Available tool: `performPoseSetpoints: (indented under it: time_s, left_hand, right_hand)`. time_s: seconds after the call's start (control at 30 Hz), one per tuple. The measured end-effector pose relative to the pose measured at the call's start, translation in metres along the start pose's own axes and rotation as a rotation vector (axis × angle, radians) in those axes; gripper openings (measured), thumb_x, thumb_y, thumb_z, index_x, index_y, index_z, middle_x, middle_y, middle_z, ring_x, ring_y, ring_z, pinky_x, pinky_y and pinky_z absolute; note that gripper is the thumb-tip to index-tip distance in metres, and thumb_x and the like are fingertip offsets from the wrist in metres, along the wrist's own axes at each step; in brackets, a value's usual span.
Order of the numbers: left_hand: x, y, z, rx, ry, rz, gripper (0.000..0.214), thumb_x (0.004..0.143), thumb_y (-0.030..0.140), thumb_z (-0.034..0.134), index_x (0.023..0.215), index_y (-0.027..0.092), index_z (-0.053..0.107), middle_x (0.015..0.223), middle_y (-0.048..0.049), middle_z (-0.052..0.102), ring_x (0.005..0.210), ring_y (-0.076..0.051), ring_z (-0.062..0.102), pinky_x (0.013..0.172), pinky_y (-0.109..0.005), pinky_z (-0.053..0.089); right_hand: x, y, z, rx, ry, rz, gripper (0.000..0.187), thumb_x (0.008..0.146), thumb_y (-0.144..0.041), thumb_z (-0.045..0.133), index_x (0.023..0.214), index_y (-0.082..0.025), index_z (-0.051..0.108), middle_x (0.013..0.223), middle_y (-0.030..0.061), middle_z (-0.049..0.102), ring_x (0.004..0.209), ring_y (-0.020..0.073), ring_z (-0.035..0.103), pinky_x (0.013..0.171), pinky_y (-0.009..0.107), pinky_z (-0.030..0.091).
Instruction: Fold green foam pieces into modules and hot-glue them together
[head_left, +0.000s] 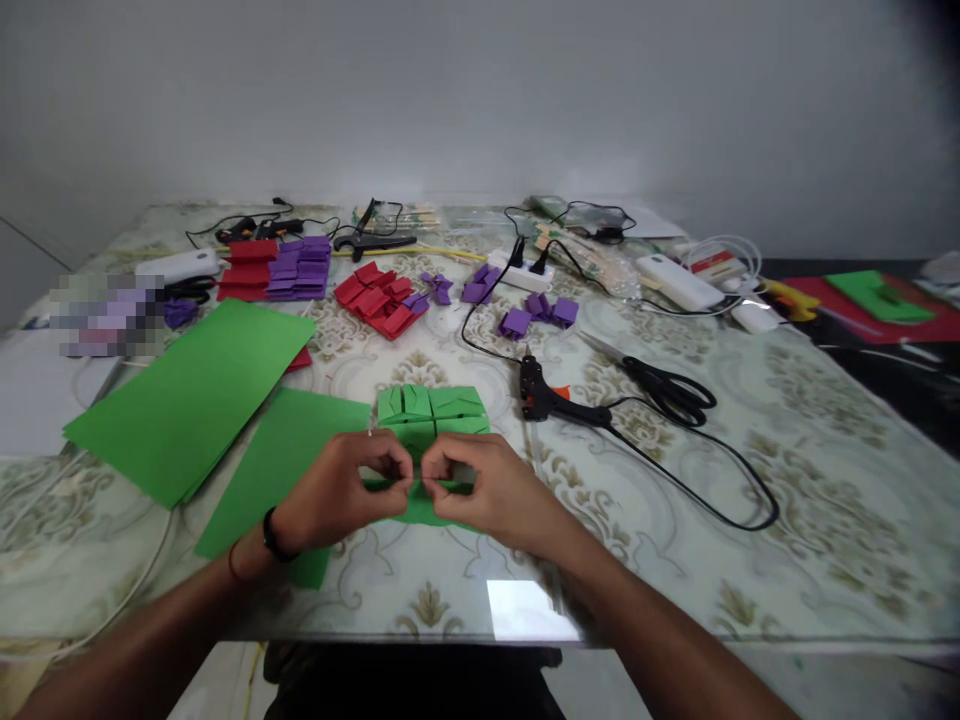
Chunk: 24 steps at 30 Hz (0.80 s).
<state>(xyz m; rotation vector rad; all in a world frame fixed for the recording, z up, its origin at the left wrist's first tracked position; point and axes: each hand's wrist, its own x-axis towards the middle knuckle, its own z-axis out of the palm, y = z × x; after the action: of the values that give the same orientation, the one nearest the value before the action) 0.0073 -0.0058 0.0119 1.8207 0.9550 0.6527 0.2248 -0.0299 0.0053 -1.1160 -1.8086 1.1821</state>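
Note:
Both my hands meet near the table's front edge on a small green paper piece. My left hand pinches its left end with curled fingers. My right hand pinches its right end the same way. Just beyond my fingers lie several folded green paper pieces in a cluster. A green sheet lies under my left wrist, and a larger stack of green sheets sits to the left.
A black glue gun with a looping cord and black scissors lie to the right. Farther back are red folded pieces, purple folded pieces, a white power strip and assorted cables.

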Motion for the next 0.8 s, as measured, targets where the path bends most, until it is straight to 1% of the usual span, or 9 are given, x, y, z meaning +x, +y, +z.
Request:
performPoseSetpoints:
  time_s: [0.17, 0.3, 0.37, 0.43, 0.53, 0.6, 0.7, 0.73, 0.8]
  left_hand:
    - [0.002, -0.001, -0.014, -0.064, 0.0, -0.046, 0.003, 0.078, 0.017, 0.069, 0.075, 0.017, 0.07, 0.08, -0.0023, 0.073, 0.073, -0.015, 0.069, 0.075, -0.025, 0.059]
    - [0.003, -0.002, -0.029, -0.122, 0.011, -0.086, 0.009, 0.081, 0.023, 0.075, 0.077, 0.017, 0.069, 0.076, -0.0015, 0.071, 0.071, -0.015, 0.067, 0.071, -0.024, 0.057]
    - [0.003, -0.002, -0.035, -0.133, 0.036, -0.095, 0.014, 0.082, 0.027, 0.077, 0.077, 0.017, 0.069, 0.074, -0.0008, 0.069, 0.07, -0.014, 0.065, 0.068, -0.023, 0.055]
    - [0.004, 0.0, -0.039, -0.15, 0.098, -0.105, 0.018, 0.085, 0.032, 0.077, 0.078, 0.017, 0.07, 0.074, -0.0004, 0.068, 0.069, -0.014, 0.063, 0.066, -0.023, 0.053]
    - [0.004, 0.005, -0.038, -0.165, 0.193, -0.13, 0.022, 0.088, 0.038, 0.075, 0.091, 0.017, 0.072, 0.081, -0.0011, 0.069, 0.072, -0.015, 0.063, 0.066, -0.024, 0.053]
    - [0.005, 0.006, -0.033, -0.147, 0.181, -0.151, 0.026, 0.088, 0.042, 0.074, 0.094, 0.017, 0.071, 0.081, -0.0001, 0.067, 0.071, -0.015, 0.06, 0.064, -0.024, 0.05]
    - [0.005, 0.004, -0.023, -0.142, 0.085, -0.173, 0.031, 0.089, 0.045, 0.072, 0.08, 0.016, 0.066, 0.071, 0.0027, 0.058, 0.066, -0.013, 0.052, 0.06, -0.024, 0.044]
    - [0.004, 0.003, -0.02, -0.151, 0.071, -0.175, 0.032, 0.09, 0.045, 0.071, 0.076, 0.017, 0.064, 0.069, 0.0032, 0.056, 0.065, -0.013, 0.051, 0.06, -0.024, 0.043]
    - [0.004, 0.0, -0.017, -0.147, 0.084, -0.172, 0.036, 0.091, 0.044, 0.07, 0.069, 0.017, 0.059, 0.066, 0.0042, 0.05, 0.064, -0.012, 0.046, 0.06, -0.024, 0.04]
  right_hand:
    - [0.0, -0.001, -0.011, 0.054, 0.021, 0.062, 0.008, 0.074, -0.013, 0.064, 0.071, -0.02, 0.064, 0.07, -0.0028, 0.064, 0.069, 0.0137, 0.056, 0.068, 0.026, 0.045]
    - [0.001, 0.001, -0.02, 0.083, 0.059, 0.088, 0.004, 0.075, -0.018, 0.066, 0.072, -0.02, 0.066, 0.071, -0.0018, 0.064, 0.07, 0.0149, 0.056, 0.07, 0.028, 0.046]
    - [0.001, 0.003, -0.023, 0.114, 0.062, 0.119, 0.003, 0.077, -0.021, 0.067, 0.074, -0.02, 0.067, 0.071, -0.0015, 0.064, 0.07, 0.015, 0.056, 0.069, 0.028, 0.045]
    - [0.002, 0.005, -0.025, 0.152, 0.067, 0.147, 0.006, 0.079, -0.025, 0.07, 0.077, -0.02, 0.068, 0.073, -0.0009, 0.065, 0.07, 0.015, 0.056, 0.068, 0.028, 0.044]
    - [0.003, 0.008, -0.025, 0.212, 0.094, 0.176, 0.017, 0.083, -0.036, 0.075, 0.081, -0.02, 0.069, 0.072, -0.0012, 0.063, 0.067, 0.0146, 0.053, 0.064, 0.028, 0.041]
    - [0.004, 0.01, -0.024, 0.241, 0.108, 0.194, 0.025, 0.087, -0.043, 0.076, 0.084, -0.02, 0.068, 0.07, -0.0029, 0.057, 0.063, 0.0137, 0.048, 0.061, 0.027, 0.036]
    - [0.004, 0.012, -0.02, 0.263, 0.111, 0.204, 0.03, 0.089, -0.049, 0.076, 0.087, -0.02, 0.068, 0.07, -0.0039, 0.052, 0.063, 0.0134, 0.044, 0.06, 0.027, 0.033]
    - [0.004, 0.012, -0.019, 0.265, 0.104, 0.206, 0.03, 0.09, -0.049, 0.075, 0.087, -0.02, 0.067, 0.071, -0.0038, 0.052, 0.064, 0.0136, 0.044, 0.06, 0.027, 0.033]
    - [0.003, 0.011, -0.016, 0.266, 0.049, 0.22, 0.03, 0.09, -0.048, 0.076, 0.087, -0.02, 0.065, 0.073, -0.0035, 0.052, 0.065, 0.0137, 0.044, 0.061, 0.027, 0.034]
